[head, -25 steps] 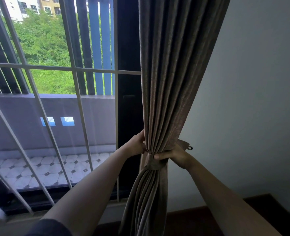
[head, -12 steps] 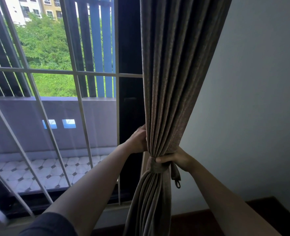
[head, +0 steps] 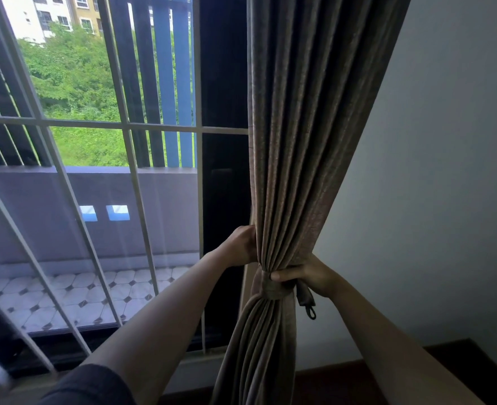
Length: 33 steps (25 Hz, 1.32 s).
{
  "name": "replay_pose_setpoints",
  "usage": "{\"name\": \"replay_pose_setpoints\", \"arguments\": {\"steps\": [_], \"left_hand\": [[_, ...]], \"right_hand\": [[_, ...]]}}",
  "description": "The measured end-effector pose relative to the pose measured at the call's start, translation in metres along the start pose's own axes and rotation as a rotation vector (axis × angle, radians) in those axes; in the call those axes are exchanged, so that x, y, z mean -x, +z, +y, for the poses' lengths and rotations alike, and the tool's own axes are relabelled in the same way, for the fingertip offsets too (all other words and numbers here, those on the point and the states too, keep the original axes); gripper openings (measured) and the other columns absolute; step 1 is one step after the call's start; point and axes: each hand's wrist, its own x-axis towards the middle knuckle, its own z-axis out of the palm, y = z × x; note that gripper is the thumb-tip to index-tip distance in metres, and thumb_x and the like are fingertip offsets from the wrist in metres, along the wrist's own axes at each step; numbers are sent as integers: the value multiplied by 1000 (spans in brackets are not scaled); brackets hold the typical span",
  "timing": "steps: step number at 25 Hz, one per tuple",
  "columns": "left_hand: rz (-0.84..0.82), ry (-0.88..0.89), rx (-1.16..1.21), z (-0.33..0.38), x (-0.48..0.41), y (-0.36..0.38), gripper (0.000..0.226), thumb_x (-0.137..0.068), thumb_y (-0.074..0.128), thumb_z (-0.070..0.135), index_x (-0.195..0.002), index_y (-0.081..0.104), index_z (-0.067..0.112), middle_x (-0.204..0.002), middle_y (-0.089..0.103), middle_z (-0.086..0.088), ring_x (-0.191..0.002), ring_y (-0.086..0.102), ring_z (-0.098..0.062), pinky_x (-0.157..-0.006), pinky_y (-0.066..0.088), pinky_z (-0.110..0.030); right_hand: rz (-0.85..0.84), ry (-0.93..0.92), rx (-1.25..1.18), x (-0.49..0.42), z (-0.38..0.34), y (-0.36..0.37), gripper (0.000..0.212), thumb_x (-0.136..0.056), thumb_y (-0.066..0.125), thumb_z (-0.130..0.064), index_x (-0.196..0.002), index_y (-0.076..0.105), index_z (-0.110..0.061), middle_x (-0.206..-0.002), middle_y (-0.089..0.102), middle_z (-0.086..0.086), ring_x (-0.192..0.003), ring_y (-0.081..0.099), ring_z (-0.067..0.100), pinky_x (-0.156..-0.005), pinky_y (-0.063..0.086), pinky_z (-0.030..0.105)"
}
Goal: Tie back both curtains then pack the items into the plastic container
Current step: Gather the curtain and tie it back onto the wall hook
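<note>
Nearest us, a dark sleeve (head: 86, 387) covers the left upper arm at the bottom edge, and both bare forearms reach up and away. The right hand (head: 308, 277) clenches the tieback (head: 270, 289), with the thumb pressed across the front of the band and the fingers curled behind it. The band circles the gathered curtain (head: 299, 141) at its narrowest point. The tieback's loose end (head: 307, 302), with a small dark loop, hangs just below that hand. The left hand (head: 240, 247) sits slightly higher at the curtain's left edge. Its fingers disappear behind the folds, so we think it is grasping the fabric. The curtain hangs between the window and the pale wall (head: 431, 171). Beyond it we see white window bars (head: 130, 159), then a balcony with a tiled floor (head: 80, 293) and a grey parapet (head: 36, 206). Farthest off are green trees (head: 74, 74) and apartment blocks (head: 51, 13).
</note>
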Motion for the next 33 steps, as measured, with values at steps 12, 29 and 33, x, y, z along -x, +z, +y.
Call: {"name": "replay_pose_setpoints", "arguments": {"steps": [12, 29, 33], "left_hand": [[314, 80, -315, -11, 7, 16, 35, -81, 58, 40, -107, 60, 17, -107, 59, 1, -86, 56, -19, -61, 38, -28], [239, 330, -60, -42, 8, 13, 22, -75, 74, 24, -88, 66, 8, -91, 54, 2, -72, 55, -7, -64, 45, -12], [303, 229, -221, -55, 21, 3, 35, -76, 71, 41, -94, 67, 11, -86, 49, 2, -68, 53, -13, -61, 45, -22]], "right_hand": [[593, -195, 187, 4, 10, 40, 65, -53, 89, -32, -110, 62, -13, -102, 68, -7, -95, 64, -1, -79, 53, 14], [678, -74, 135, -1, 10, 43, 57, -61, 85, -28, -112, 63, -15, -105, 66, -3, -95, 64, 9, -79, 53, 23], [705, -78, 114, -8, 6, 56, 42, -63, 84, -24, -99, 62, -22, -98, 65, -3, -92, 64, 14, -80, 53, 28]]}}
